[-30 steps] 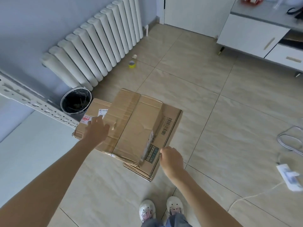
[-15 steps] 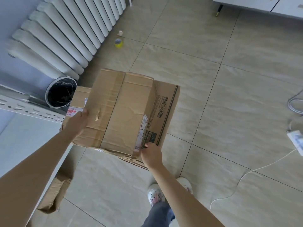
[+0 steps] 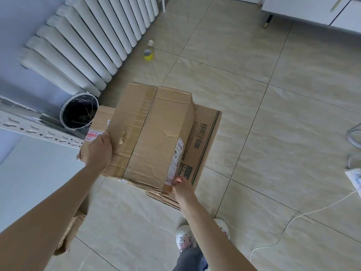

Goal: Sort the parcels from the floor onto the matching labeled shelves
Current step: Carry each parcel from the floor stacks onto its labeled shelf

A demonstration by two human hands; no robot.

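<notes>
Item one, the top parcel (image 3: 150, 132): a creased brown cardboard box with a strip of tape down its lid and a white label on its right side, which I have between both hands above the floor tiles (image 3: 254, 133). My left hand (image 3: 99, 151) is laid over the box's near-left edge, fingers curled down over that side. My right hand (image 3: 182, 185) is at the near-right corner, fingertips pinching the edge just beside the label (the thumb is hidden, so I cannot tell how far round it wraps). Item two, a wider cardboard box (image 3: 205, 137) directly beneath, barcode and green print showing on its right flap; whether the top parcel is touching it or lifted clear I cannot tell. Item three, a box with a red-and-white label (image 3: 97, 124) sticking out at the left, partly under my left hand. Item four, the grey slotted shelf rail (image 3: 39, 132) at the left, its end just beside that labelled box. Sundries: a round waste bin (image 3: 79, 110) with a dark liner, below a white radiator (image 3: 88, 40); a yellow tape roll (image 3: 148, 55) on the floor near the radiator; a white cord (image 3: 293, 218) trailing across the tiles at right; my white shoes (image 3: 183, 238) at the bottom.
</notes>
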